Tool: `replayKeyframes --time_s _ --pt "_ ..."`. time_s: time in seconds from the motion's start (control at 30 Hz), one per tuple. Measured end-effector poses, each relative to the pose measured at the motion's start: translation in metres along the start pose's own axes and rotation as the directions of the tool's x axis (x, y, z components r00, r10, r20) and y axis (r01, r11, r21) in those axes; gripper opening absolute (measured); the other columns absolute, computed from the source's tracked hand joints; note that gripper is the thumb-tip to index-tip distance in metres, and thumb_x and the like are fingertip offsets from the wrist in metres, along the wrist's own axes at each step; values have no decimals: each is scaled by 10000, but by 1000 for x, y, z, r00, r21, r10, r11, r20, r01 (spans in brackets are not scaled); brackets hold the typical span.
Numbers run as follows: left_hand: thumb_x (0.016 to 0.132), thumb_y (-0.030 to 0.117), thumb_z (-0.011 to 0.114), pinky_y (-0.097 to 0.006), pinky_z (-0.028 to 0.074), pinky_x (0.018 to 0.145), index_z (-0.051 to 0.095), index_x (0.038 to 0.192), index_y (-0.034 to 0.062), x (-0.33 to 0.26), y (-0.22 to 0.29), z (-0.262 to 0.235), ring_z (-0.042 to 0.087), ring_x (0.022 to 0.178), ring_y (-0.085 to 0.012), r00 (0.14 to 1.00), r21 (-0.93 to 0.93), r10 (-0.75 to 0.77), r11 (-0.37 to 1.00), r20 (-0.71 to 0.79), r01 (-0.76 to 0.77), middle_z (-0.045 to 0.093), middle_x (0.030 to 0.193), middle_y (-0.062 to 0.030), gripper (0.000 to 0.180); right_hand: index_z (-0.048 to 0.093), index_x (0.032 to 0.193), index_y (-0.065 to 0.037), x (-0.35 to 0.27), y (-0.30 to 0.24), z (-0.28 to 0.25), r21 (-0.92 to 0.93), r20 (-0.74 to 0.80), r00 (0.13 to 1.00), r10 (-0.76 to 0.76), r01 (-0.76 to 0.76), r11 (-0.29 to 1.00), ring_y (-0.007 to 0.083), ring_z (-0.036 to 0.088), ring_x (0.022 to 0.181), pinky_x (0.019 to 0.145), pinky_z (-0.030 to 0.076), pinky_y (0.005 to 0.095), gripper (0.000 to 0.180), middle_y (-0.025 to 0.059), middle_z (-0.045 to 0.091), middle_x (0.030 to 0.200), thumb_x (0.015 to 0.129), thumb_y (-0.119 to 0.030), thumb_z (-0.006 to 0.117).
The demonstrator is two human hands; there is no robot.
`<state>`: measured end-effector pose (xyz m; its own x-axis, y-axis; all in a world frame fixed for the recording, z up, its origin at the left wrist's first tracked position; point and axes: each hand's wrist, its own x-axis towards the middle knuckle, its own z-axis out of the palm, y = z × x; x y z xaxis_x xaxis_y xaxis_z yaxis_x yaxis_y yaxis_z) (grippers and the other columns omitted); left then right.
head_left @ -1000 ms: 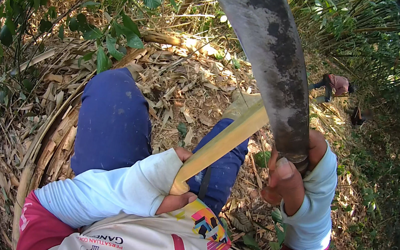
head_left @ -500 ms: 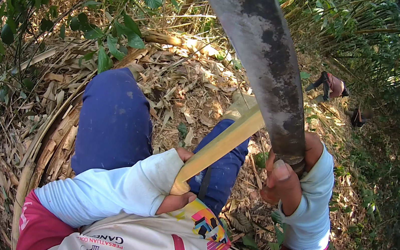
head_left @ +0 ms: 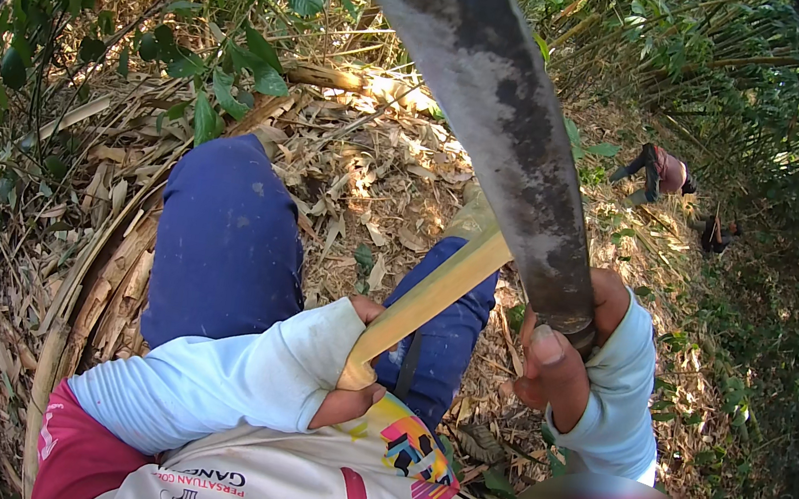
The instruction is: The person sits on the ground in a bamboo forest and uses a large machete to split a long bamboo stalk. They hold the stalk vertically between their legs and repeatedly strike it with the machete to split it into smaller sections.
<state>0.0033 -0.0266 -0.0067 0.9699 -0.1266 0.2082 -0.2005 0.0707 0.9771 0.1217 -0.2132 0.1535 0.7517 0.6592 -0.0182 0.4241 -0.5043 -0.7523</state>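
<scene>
My right hand (head_left: 557, 356) grips a machete (head_left: 510, 103) at its base, its handle mostly hidden in my fist. The broad, curved, dark-stained blade rises up and to the left, toward the top edge. My left hand (head_left: 356, 385) is closed around a pale yellow, flat-sided piece of wood or bamboo (head_left: 433, 299) with a notched near end. This piece slants up to the right across my blue-trousered right leg. Its far end meets the blade's edge near the blade's lower part; whether they touch I cannot tell. Pale blue sleeves cover both wrists.
Split bamboo lengths (head_left: 108, 277) lie along my left side. Dry leaves (head_left: 368, 185) litter the ground ahead. A leafy green branch (head_left: 224, 90) hangs at the upper left. Two people, one in a pinkish top (head_left: 670, 172), are farther off at the right, near dense bamboo.
The machete has shifted left and slightly down, along with my right hand. My left hand and the pale piece have barely moved.
</scene>
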Motion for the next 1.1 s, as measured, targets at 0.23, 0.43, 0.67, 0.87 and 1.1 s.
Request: replayKeyframes --time_s 0.23,0.43,0.67,0.87,1.1 --pt "744 33 760 -255 429 678 446 1130 36 0 3 0 493 773 -103 997 -61 -76 995 6 76 510 895 -20 498 548 1167 11 1 2 2 86 -23 1000 14 -12 996 82 509 601 532 410 234 365 38 576 782 906 -225 644" --pt "735 -2 749 -253 422 665 446 1130 36 0 0 2 492 759 -96 999 -142 -49 989 -11 47 504 871 -16 499 573 1160 23 1 3 1 15 32 999 5 -5 1000 98 531 651 592 424 249 359 45 588 798 912 -224 650" --pt "735 -17 727 -255 422 657 440 1137 34 0 -4 3 495 737 -98 999 -155 -41 987 -10 39 505 855 -8 497 524 1153 6 0 9 6 96 51 998 41 -46 994 71 506 545 472 411 223 384 34 560 752 909 -265 646" --pt "742 -13 713 -253 425 669 436 1142 34 1 0 4 495 742 -99 999 -195 -49 980 -22 44 508 855 -9 489 580 1147 10 1 2 1 17 29 1000 5 -6 1000 147 565 654 598 439 271 335 73 595 792 912 -220 645" --pt "740 -17 712 -251 430 663 446 1129 35 1 3 5 499 733 -96 992 -251 -117 963 -46 101 516 838 -7 474 587 1134 7 2 7 5 14 134 991 4 -6 1000 148 570 652 599 444 273 327 71 598 789 912 -226 646"
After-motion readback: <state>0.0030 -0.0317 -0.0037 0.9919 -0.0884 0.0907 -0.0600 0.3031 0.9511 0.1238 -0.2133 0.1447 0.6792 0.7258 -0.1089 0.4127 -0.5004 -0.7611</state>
